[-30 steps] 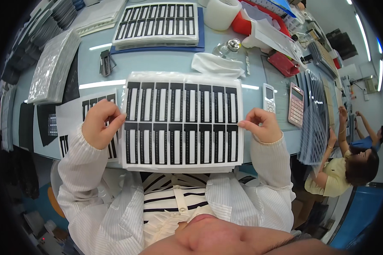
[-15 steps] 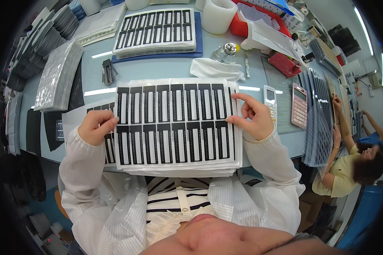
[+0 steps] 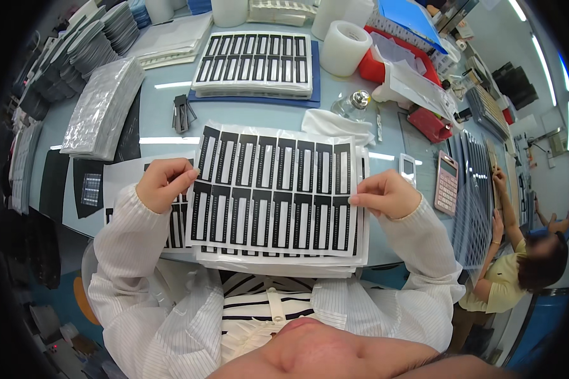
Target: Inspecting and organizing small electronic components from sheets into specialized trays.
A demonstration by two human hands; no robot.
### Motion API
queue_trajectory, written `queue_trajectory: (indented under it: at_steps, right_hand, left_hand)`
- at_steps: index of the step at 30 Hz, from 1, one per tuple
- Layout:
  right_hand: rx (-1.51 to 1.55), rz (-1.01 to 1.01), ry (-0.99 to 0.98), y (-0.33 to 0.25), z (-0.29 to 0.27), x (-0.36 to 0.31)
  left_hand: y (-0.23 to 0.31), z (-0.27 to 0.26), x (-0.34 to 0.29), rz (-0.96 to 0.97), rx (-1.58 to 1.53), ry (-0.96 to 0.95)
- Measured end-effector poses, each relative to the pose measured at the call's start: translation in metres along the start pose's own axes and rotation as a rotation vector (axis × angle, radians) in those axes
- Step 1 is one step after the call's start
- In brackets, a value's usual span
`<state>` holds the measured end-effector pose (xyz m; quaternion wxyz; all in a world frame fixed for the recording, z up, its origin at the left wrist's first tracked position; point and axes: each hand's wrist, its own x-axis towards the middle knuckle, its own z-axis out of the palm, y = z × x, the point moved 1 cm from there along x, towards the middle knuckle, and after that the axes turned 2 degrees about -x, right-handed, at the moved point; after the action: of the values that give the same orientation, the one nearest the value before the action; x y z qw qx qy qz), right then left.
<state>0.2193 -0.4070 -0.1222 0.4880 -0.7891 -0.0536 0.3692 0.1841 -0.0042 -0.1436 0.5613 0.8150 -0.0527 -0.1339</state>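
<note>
A white sheet of black frame-shaped stickers [image 3: 273, 165], set in two rows, is stretched between my hands over a stack of similar sheets [image 3: 278, 268]. My left hand [image 3: 166, 183] pinches its left edge between thumb and fingers. At the right edge, my right hand [image 3: 389, 194] grips the sheet with thumb and forefinger. The sheet lies slightly askew to the stack, whose edges show below it and along its right side. Another printed sheet [image 3: 176, 235] lies partly hidden under my left forearm.
Behind stand a stack of sticker sheets [image 3: 253, 69] on a blue board, a glass bottle [image 3: 351, 106], a white cloth [image 3: 338, 128] and a plastic roll [image 3: 346, 48]. Wrapped packs [image 3: 101, 110] lie left; a pink calculator [image 3: 446, 183] lies right. A co-worker [image 3: 496, 284] handles panels at far right.
The top sheet has turned slightly clockwise and come out of line with the stack, showing printed sheets beneath. My right hand has drawn its fingers together at the edge. The whole view has shifted.
</note>
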Motion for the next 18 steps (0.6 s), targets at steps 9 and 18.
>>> queue_trajectory:
  at_steps: [9,18]
  right_hand:
    - [-0.235,-0.360,0.219,-0.075,-0.045,0.088]
    - [-0.082,-0.339,0.672,-0.090,-0.087,0.267]
  left_hand:
    - [0.001,-0.062,0.097,0.175,0.188,0.165]
    - [-0.043,-0.122,0.253,0.270,0.478,0.525]
